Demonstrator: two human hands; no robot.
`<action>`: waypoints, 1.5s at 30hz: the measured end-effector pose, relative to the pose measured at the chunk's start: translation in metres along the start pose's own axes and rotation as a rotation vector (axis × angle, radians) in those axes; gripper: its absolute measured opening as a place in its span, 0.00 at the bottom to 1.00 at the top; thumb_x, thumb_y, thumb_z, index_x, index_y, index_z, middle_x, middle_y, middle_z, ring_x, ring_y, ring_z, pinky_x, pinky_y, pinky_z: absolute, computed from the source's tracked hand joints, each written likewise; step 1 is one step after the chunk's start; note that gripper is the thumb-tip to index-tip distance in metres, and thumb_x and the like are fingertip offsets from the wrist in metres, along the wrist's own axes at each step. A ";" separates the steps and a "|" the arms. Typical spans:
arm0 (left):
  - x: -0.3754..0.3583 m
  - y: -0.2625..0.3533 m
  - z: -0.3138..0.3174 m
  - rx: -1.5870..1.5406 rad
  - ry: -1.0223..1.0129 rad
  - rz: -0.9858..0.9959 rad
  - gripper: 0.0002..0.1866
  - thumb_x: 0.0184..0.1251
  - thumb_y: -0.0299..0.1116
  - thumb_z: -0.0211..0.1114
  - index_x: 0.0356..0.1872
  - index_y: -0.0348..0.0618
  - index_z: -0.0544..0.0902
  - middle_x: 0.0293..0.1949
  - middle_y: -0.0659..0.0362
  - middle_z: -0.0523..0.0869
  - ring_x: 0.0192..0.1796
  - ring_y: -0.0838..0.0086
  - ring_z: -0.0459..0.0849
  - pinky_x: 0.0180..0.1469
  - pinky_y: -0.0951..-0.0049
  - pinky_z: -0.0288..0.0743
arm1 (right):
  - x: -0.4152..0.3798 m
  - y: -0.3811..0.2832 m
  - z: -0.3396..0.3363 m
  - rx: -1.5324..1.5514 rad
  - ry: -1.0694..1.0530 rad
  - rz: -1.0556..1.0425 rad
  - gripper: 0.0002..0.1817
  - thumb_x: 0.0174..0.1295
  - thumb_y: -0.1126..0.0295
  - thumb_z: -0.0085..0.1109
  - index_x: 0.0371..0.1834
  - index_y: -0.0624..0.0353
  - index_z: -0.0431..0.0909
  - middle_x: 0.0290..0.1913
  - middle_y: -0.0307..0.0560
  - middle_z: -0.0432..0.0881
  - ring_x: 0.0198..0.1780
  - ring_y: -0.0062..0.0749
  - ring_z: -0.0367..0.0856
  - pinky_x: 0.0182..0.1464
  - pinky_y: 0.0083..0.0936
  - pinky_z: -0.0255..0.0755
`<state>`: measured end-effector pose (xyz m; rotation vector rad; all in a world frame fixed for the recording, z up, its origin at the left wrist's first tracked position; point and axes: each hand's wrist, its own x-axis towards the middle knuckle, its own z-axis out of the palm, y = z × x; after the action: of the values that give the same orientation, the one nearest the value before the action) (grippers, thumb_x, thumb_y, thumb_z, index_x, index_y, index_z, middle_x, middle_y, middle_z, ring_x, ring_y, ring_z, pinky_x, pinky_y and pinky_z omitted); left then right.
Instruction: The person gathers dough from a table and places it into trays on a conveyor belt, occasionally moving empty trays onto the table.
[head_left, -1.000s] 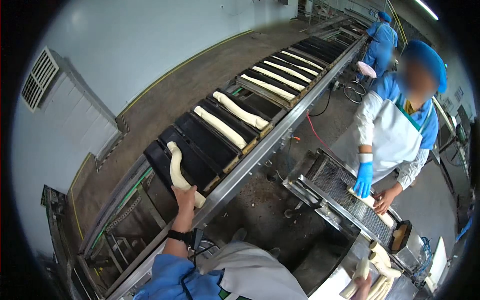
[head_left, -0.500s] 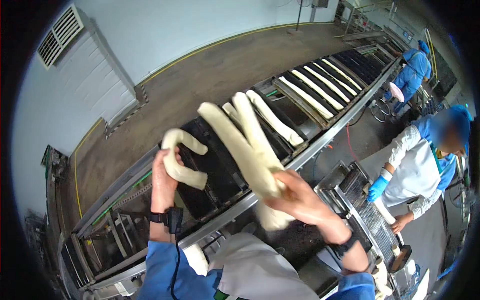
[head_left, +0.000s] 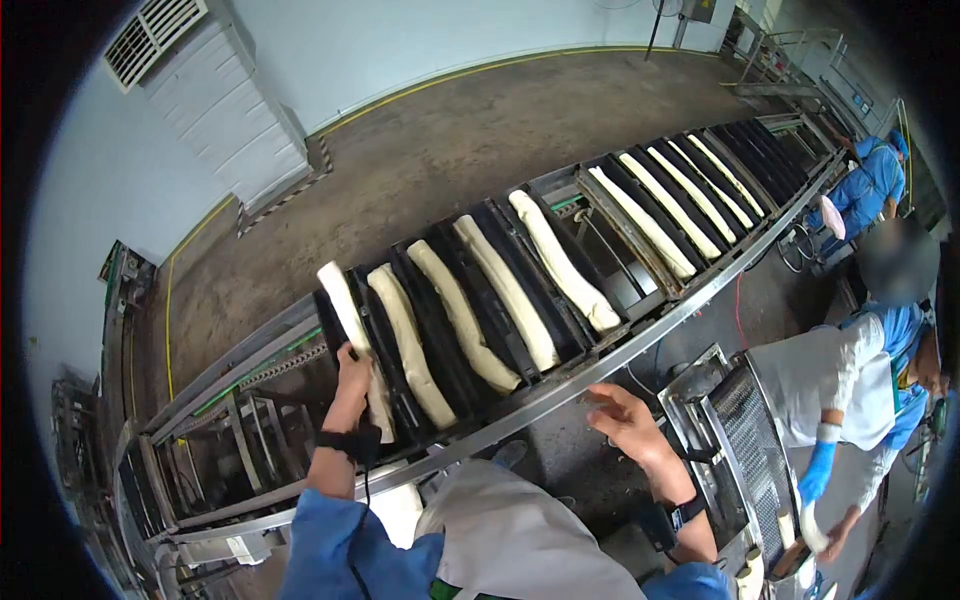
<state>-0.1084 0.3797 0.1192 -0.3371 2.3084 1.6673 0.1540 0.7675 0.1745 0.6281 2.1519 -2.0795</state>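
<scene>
Long pale dough strips lie side by side in black trays on the conveyor. My left hand (head_left: 352,375) is closed on the leftmost dough strip (head_left: 343,300), gripping it near its middle while it lies along its tray slot. Right of it rest another dough strip (head_left: 408,350), a bent strip (head_left: 455,310) and further strips, including a straight one (head_left: 510,290). My right hand (head_left: 622,420) hangs over the near side of the conveyor rail (head_left: 560,385), its fingers apart and curved, holding nothing.
At the right, a co-worker with a blue glove (head_left: 818,472) handles dough beside a perforated metal table (head_left: 745,430). Another person in blue (head_left: 868,185) stands at the far end. The conveyor's bare frame (head_left: 245,440) extends left. Further trays (head_left: 765,150) stretch away.
The strips that were in both my hands are now down in the trays. My right hand has let go and opened. The co-worker's hands have moved lower, towards the near end of the metal table.
</scene>
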 end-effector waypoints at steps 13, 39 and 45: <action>-0.061 0.128 0.165 0.206 -0.232 0.512 0.27 0.68 0.20 0.59 0.69 0.36 0.70 0.68 0.52 0.74 0.70 0.64 0.71 0.72 0.66 0.62 | -0.130 0.079 -0.172 0.294 0.481 0.246 0.22 0.64 0.68 0.64 0.61 0.61 0.77 0.49 0.44 0.84 0.47 0.27 0.82 0.48 0.24 0.77; -0.458 0.111 0.542 0.768 -1.724 1.033 0.15 0.63 0.22 0.63 0.51 0.38 0.83 0.49 0.51 0.86 0.54 0.61 0.84 0.59 0.65 0.75 | -0.593 0.311 -0.259 -0.094 2.029 0.892 0.33 0.53 0.59 0.67 0.61 0.64 0.73 0.54 0.68 0.78 0.58 0.58 0.77 0.61 0.45 0.72; -0.483 0.094 0.556 0.776 -1.727 0.951 0.14 0.64 0.22 0.63 0.51 0.37 0.84 0.48 0.50 0.86 0.53 0.61 0.85 0.58 0.66 0.76 | -0.568 0.300 -0.278 0.054 1.762 0.800 0.27 0.53 0.58 0.64 0.50 0.68 0.72 0.42 0.68 0.84 0.48 0.60 0.83 0.53 0.46 0.76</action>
<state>0.3581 0.9509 0.2066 1.7545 1.2951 0.4054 0.8369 0.9043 0.1046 3.3368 1.3279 -0.8986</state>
